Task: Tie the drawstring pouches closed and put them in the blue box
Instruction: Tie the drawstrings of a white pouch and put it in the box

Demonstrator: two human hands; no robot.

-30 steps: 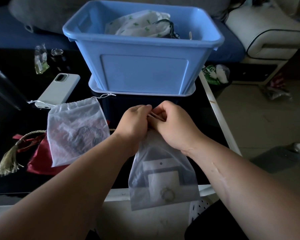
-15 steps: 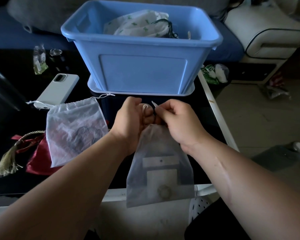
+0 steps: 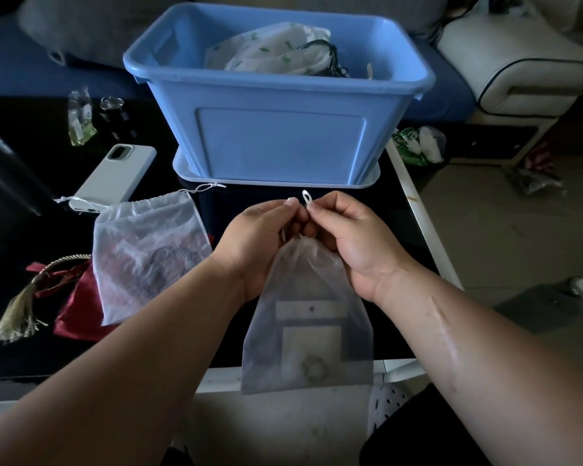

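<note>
Sheer pouch (image 3: 307, 314) hangs below both hands, neck gathered between them. Left hand (image 3: 260, 237) pinches the cord. Right hand (image 3: 350, 237) pinches a small white loop (image 3: 307, 198) poking above its fingertips.

Judgement: draw loop and cord apart evenly with the neck kept bunched, or the knot may slip.

Blue box (image 3: 280, 136) stands just beyond the hands, nothing between. Left of the left hand, a second sheer pouch (image 3: 148, 253), cord loose, overlaps a red pouch (image 3: 78, 307). Phone (image 3: 115, 178) lies beyond those.

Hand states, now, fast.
Left hand: closed, pinching the drawstring at the neck of the sheer pouch.
Right hand: closed, pinching the loop of the same drawstring.
</note>
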